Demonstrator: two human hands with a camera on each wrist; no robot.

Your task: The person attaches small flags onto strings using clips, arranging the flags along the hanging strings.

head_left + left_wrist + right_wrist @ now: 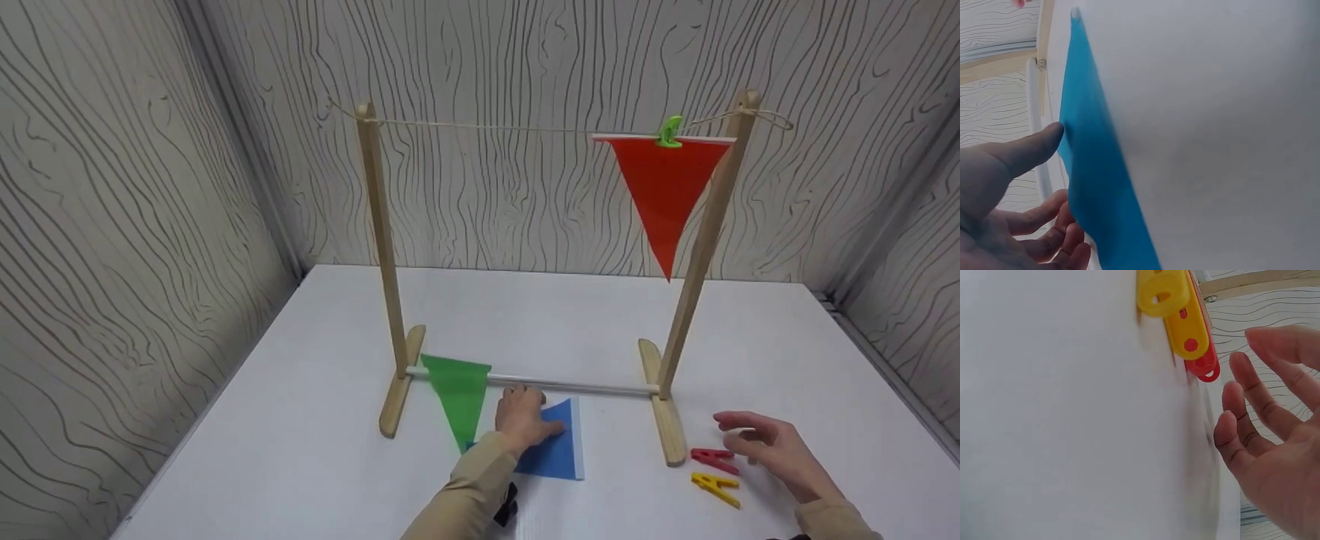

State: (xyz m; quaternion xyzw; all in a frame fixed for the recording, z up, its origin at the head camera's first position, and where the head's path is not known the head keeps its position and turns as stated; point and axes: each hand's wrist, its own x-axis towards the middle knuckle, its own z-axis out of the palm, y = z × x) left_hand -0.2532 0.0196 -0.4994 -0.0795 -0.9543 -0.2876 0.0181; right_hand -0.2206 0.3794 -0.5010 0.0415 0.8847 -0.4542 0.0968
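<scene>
A blue triangular flag (551,457) with a white strip along one edge lies on the table. Over it is my left hand (523,420), its thumb touching the blue sheet; in the left wrist view the thumb (1044,140) and the bent fingers stand apart along the flag's edge (1100,169). My right hand (780,450) hovers with loosely bent fingers beside a red clothespin (712,459) and a yellow clothespin (716,486). The right wrist view shows these fingers holding nothing, close to the yellow clothespin (1188,334).
A wooden stand with a left post (382,240) and right post (709,247) carries a string (480,126). A red flag (667,187) hangs there from a light-green clip (670,133). A green flag (459,390) lies across the white crossbar (577,385).
</scene>
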